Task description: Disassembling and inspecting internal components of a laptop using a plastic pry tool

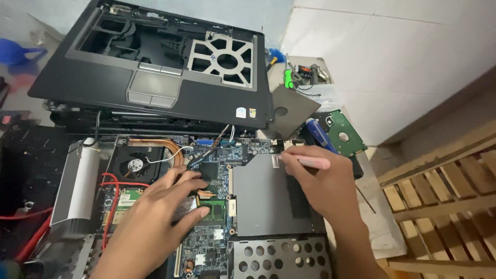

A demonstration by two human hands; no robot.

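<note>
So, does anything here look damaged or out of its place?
The laptop is taken apart: its top cover leans tilted behind the bare circuit board, and a loose hard drive lies beside it. Nothing looks broken or spilled.

The opened laptop base (222, 206) lies flat, its blue-green motherboard (217, 170) bare, with a black fan (135, 165) and copper heat pipe (155, 142) toward its left rear corner and a grey metal cover (268, 194) on the right half. A pale pink tool (310, 162) lies almost level over that cover's rear edge.
</note>
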